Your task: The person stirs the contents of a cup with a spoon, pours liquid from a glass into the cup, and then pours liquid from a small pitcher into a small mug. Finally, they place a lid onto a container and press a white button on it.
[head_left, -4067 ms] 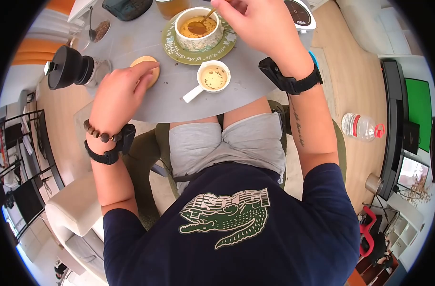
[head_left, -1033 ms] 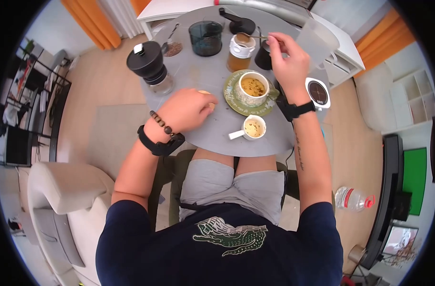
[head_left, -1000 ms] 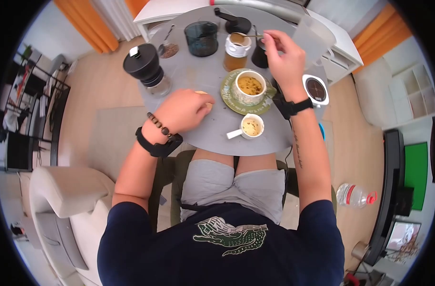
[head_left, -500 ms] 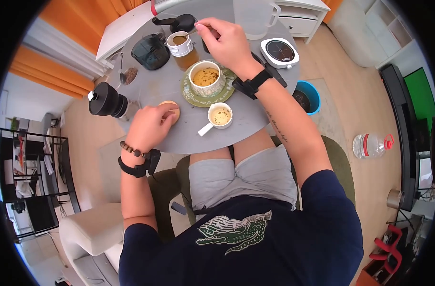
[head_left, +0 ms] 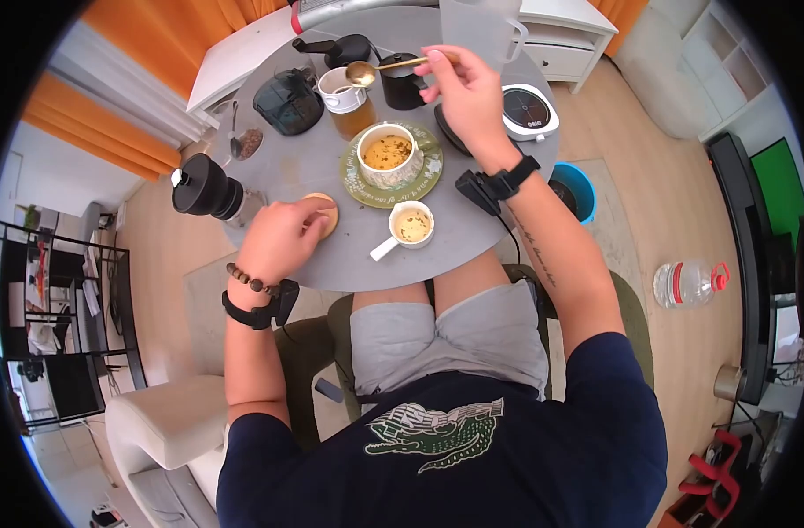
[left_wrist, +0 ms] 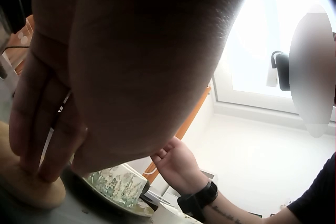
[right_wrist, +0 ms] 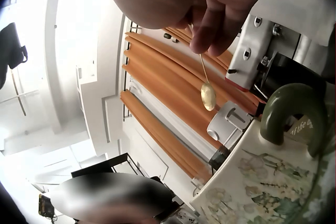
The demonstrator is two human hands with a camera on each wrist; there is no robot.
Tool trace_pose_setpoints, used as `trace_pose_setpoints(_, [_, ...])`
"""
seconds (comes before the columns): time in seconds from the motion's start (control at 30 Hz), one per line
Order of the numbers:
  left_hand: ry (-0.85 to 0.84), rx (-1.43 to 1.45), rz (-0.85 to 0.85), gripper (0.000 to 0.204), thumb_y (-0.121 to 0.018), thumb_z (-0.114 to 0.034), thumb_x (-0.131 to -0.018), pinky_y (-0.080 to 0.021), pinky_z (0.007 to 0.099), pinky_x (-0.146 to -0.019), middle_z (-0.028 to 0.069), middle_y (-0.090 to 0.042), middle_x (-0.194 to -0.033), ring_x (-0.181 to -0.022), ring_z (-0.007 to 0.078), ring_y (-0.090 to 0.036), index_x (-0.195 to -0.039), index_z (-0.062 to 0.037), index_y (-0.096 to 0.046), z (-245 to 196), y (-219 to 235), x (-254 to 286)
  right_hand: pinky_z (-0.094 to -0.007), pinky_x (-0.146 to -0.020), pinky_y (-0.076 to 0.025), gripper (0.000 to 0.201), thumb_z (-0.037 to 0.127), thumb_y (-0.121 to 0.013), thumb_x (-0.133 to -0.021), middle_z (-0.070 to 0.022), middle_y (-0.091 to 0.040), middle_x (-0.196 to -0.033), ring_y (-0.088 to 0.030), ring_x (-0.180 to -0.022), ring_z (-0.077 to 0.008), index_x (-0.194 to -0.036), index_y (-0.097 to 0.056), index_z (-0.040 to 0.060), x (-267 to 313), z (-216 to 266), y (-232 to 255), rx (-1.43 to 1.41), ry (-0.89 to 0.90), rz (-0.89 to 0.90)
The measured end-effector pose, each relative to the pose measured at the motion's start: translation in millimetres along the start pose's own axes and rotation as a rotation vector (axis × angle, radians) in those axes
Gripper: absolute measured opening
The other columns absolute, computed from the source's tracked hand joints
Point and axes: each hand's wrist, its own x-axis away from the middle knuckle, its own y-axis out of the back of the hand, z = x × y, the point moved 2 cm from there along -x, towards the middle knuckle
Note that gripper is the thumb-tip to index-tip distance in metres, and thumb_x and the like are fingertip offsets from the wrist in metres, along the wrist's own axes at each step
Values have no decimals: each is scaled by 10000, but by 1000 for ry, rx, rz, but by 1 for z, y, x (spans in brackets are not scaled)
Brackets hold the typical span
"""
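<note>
Your right grip [head_left: 465,99] pinches the spoon [head_left: 360,74] by its handle, seemingly leaving the bowl free beside the jar's [head_left: 353,116] mouth, toward the desk's [head_left: 353,266] far edge. Your left grip [head_left: 283,234] rests relaxed on the wooden disc [left_wrist: 46,196] near the left edge, perhaps for steadiness. Unlike 0.5 s ago, the bowl is out of the jar.
</note>
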Motion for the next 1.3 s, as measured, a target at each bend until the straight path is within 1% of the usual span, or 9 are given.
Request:
trace_pose_setpoints(0.2, [-3, -51, -16, 231, -733, -169, -1025, -645, 451, -804, 191, -825, -963, -876, 361, -815, -1218, -104, -843, 2, -2, 1, -242, -672, -579, 255, 196, -706, -1159, -93, -823, -1001, -705, -712, -94, -1279, -770, -20, 31, 13, 30, -27, -16, -19])
trace_pose_setpoints(0.4, [-32, -84, -12, 236, -740, -159, -1031, -648, 442, -810, 198, -825, -974, -892, 354, -824, -1234, -92, -839, 4, -4, 0, -245, -713, -583, 255, 184, -692, -1167, -88, -838, -1061, -699, -767, -75, -1312, -784, -5, 63, 24, 52, 148, -153, 182])
trace_pose_setpoints(0.6, [-43, -98, -41, 239, -737, -153, -1022, -638, 456, -797, 185, -823, -956, -869, 379, -804, -1234, -108, -837, 6, -5, 1, -262, -735, -602, 275, 155, -684, -1158, -76, -851, -1094, -720, -796, -88, -1362, -781, -1, 83, 24, 47, 272, -110, 304])
trace_pose_setpoints(0.7, [-58, -92, -55, 240, -737, -153, -1022, -635, 456, -795, 183, -822, -951, -868, 384, -799, -1237, -111, -836, 7, -6, 1, -304, -735, -620, 249, 131, -704, -1132, -116, -852, -1102, -762, -791, -170, -1327, -794, 6, 83, 34, 39, 463, 37, 380])
trace_pose_setpoints(0.77, [-64, -88, -50, 242, -738, -153, -1022, -635, 454, -796, 182, -822, -951, -871, 383, -800, -1239, -111, -835, 5, -4, 2, -354, -739, -631, 198, 113, -735, -1093, -152, -837, -1091, -785, -806, -278, -1243, -808, 6, 83, 39, 40, 683, 375, 353])
trace_pose_setpoints(0.9, [-28, -54, -28, 251, -722, -146, -1008, -634, 472, -819, 193, -817, -967, -896, 401, -793, -1230, -107, -834, 0, -4, 0, -387, -737, -627, 140, 118, -761, -1064, -152, -821, -1038, -778, -819, -331, -1145, -816, 18, 82, 45, 42, 767, 422, 323])
trace_pose_setpoints(0.97, [-21, -29, -43, 253, -707, -148, -1003, -632, 489, -826, 198, -814, -955, -899, 414, -788, -1218, -113, -837, 1, -4, 0, -348, -687, -596, 146, 129, -785, -1059, -126, -823, -984, -743, -739, -273, -1133, -834, 13, 83, 46, 40, 850, 528, 341])
trace_pose_setpoints(1.2, [-14, -54, -21, 260, -762, -118, -1015, -649, 428, -814, 211, -825, -1006, -901, 363, -827, -1262, -70, -829, 5, -6, 0, -417, -680, -592, 140, 187, -780, -1051, -103, -760, -889, -734, -748, -329, -1090, -832, 64, 93, 40, 30, 775, 495, 403])
trace_pose_setpoints(1.3, [1, -55, -31, 233, -700, -143, -1020, -628, 484, -823, 196, -814, -952, -889, 409, -785, -1202, -99, -838, 0, -4, 1, -411, -676, -589, 135, 182, -780, -1055, -101, -765, -899, -734, -753, -327, -1093, -836, 64, 91, 42, 32, 837, 483, 377])
